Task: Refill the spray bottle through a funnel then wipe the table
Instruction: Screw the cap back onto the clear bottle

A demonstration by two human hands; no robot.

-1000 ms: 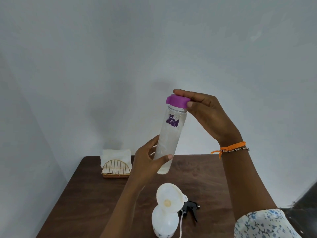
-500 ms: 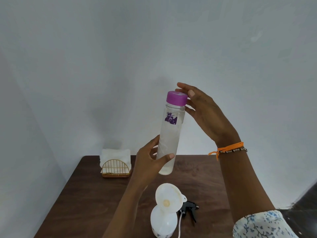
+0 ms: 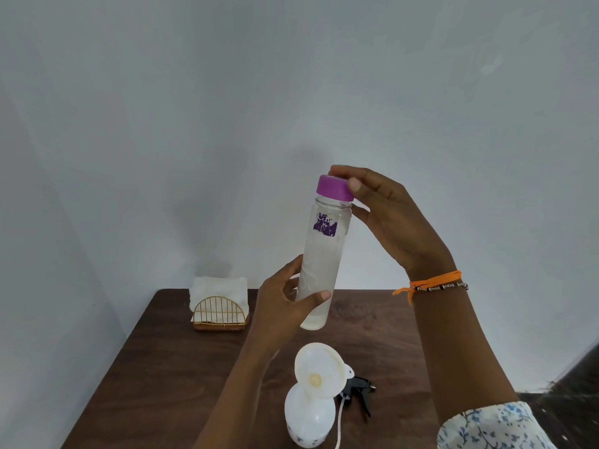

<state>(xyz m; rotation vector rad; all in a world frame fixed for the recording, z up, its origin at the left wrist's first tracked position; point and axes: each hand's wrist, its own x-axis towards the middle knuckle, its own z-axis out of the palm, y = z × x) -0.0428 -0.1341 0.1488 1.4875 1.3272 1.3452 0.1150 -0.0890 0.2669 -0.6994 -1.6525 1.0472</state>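
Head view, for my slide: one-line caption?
Left hand holds water bottle; right hand grips its purple cap above funnel.

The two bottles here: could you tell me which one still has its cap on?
The clear bottle in the left hand, with the right hand gripping its purple cap. The white spray bottle on the table is capless, with a funnel in its neck.

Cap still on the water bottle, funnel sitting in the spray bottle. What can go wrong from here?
1. The water bottle is held in the air by the left hand at its lower end only; as the right hand twists the purple cap, it could slip or slosh.
2. The funnel sits tilted in the spray bottle, with nothing steadying it; a hasty pour may tip it and spill onto the table.
3. The spray head lies close by and could get wet.
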